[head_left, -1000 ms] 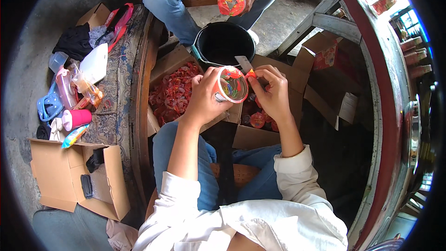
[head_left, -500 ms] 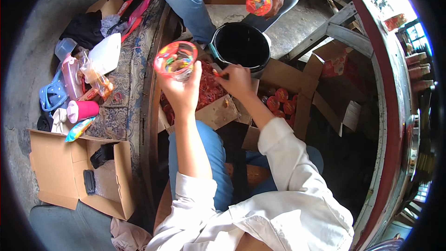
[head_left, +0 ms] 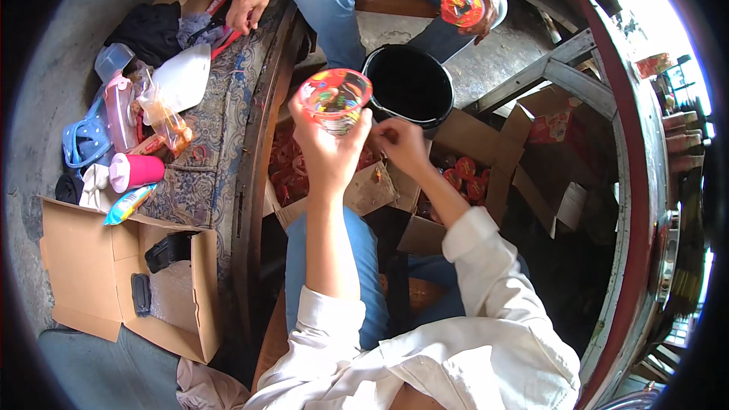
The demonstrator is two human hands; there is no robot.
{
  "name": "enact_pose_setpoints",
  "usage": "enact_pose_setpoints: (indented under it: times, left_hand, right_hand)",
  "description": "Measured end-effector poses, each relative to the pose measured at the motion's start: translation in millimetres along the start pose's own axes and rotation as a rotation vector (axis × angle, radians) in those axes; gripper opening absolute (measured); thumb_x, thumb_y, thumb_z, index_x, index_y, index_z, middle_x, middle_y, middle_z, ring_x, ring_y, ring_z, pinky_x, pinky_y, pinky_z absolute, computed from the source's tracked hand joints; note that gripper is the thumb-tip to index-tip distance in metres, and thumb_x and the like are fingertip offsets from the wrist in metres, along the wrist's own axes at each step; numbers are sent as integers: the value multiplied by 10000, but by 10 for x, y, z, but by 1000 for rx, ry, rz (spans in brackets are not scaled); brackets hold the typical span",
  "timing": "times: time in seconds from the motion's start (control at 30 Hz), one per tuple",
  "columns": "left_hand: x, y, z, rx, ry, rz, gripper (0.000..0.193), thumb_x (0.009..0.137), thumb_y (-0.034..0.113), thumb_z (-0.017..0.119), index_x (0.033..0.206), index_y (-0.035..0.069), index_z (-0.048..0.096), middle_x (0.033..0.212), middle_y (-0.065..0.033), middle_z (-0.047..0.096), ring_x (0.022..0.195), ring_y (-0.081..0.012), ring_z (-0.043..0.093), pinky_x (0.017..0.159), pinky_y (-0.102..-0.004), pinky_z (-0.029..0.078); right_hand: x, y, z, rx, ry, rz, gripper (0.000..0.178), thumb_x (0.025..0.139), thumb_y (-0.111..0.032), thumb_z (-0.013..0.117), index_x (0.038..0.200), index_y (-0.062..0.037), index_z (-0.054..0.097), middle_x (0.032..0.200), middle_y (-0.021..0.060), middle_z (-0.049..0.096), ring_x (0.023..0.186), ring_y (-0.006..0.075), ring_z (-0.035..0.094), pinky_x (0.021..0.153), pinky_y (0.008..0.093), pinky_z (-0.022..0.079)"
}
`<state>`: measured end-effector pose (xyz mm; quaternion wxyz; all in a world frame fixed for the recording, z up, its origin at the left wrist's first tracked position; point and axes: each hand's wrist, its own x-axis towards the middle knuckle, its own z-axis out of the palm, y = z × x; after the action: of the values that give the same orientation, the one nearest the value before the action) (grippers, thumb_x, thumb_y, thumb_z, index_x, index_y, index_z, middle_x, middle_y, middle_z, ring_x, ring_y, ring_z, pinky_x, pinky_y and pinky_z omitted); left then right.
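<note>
A clear plastic cup (head_left: 335, 99) with a red rim and colourful print is raised in front of me, tilted. My left hand (head_left: 328, 140) is wrapped round it from below. Just to its right, apart from the cup, my right hand (head_left: 404, 144) has its fingers curled into a pinch; whatever may be between them is hidden. Beneath my hands, an open cardboard box (head_left: 373, 188) contains red crinkled pieces (head_left: 288, 175). Another box (head_left: 497, 191) to the right holds several red-topped cups (head_left: 469, 175).
Beyond my hands stands a black bucket (head_left: 408, 83). Opposite, a seated person's hand (head_left: 486, 15) holds a red-topped cup (head_left: 462, 7); their other hand (head_left: 249, 4) hangs over the patterned bench (head_left: 201, 190). An open carton (head_left: 83, 273) lies left, a wooden frame (head_left: 581, 83) right.
The whole view has shifted slightly. My right hand has drawn back a little and its fingers are curled. The other person's free hand has come over the bench; their cup is held higher.
</note>
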<state>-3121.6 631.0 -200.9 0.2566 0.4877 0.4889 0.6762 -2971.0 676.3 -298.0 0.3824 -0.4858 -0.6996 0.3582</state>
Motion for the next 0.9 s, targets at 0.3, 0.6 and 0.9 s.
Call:
enact_pose_setpoints:
  times: [0.3, 0.6, 0.9]
  left_hand:
    - [-261, 98, 454, 305, -398, 57, 621, 637, 176, 761, 1160, 98, 435, 1076, -81, 568, 1034, -253, 527, 914, -403, 268]
    - [-339, 157, 535, 395, -552, 193, 621, 633, 256, 752, 1158, 111, 454, 1082, -65, 570, 1022, -224, 543, 888, -390, 264]
    - [-384, 214, 577, 404, -606, 208, 637, 630, 294, 767, 1140, 104, 436, 1071, -56, 575, 1006, -214, 546, 896, -409, 255]
  right_hand:
    - [-450, -759, -1304, -293, 545, -380, 220, 682, 79, 658, 863, -41, 628, 717, 55, 621, 662, 157, 603, 590, 268, 483]
    - [-559, -755, -1428, -644, 472, -749, 179, 604, -24, 660, 776, -73, 666, 784, 12, 620, 722, 186, 598, 649, 319, 486]
    - [-621, -653, -1496, -639, 463, -717, 177, 614, -65, 646, 788, -73, 676, 797, 2, 620, 738, 177, 597, 665, 316, 490]
